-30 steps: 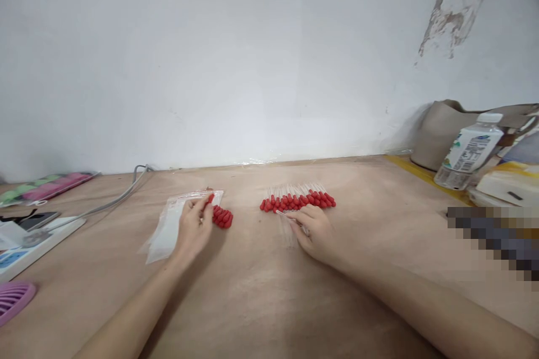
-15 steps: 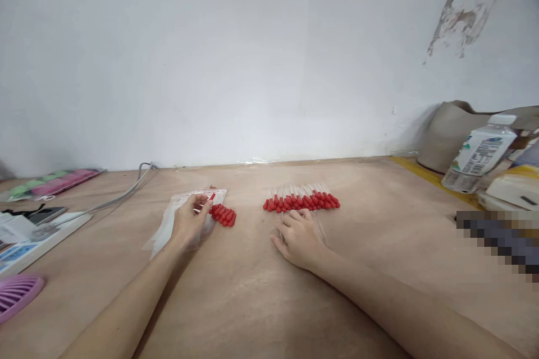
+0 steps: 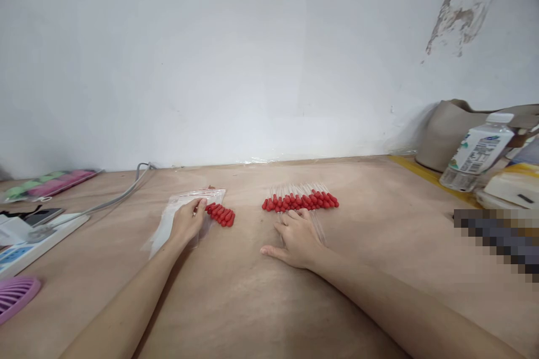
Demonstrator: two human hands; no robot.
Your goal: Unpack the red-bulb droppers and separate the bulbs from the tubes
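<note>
You seem to be picking up a red bulb point(image 3: 223, 216). Left of the red-bulbed dropper row point(image 3: 298, 201), your left hand point(image 3: 184, 224) meets the bulbs; I can't tell whether its grip holds one. Nearside of the row, your right hand point(image 3: 298, 240) covers clear tubes point(image 3: 320, 228), thumb spread, grip loose. A fingertip pinch seems called for.

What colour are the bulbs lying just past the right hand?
The bulbs are bright red, seen best in the head view.
</note>
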